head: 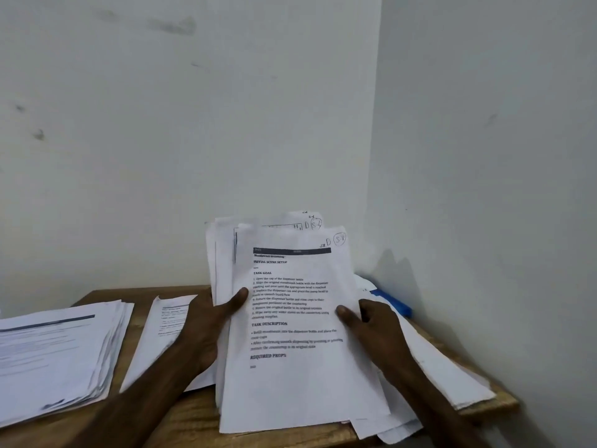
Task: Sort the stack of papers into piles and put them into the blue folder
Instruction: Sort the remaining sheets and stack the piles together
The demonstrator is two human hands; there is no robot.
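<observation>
So, where is the stack of papers (290,344) just now?

Up in both hands, in front of the room's corner, tilted back so the printed top sheet faces the camera. Its lower end reaches down to the wooden table (190,412); whether it rests there I cannot tell.

And the fingers?

The left hand (206,321) grips the left edge, with the thumb laid across the front of the sheets and the other fingers hidden behind. The right hand (378,328) pinches the right edge, thumb on the front sheet, fingers curled round the side.

What else lies on the table?

A thick pile (55,347) lies at the left, its edges fanned and uneven, with a dark bar across the top page. Between it and the left forearm is a thinner pile (161,331) of printed sheets, apart from the thick one. At the right, loose sheets (452,367) spread toward the table's right edge.

The blue folder (392,302)?

At the far right of the table, close to the right wall (484,156), just behind the right hand. Only a blue strip shows; white sheets cover the rest.

The room itself?

Two pale walls meet in a corner. The left wall (193,124) carries several dark smudges, and the right one takes the papers' shadow. The table is light-brown wood with visible grain, set into that corner.
</observation>
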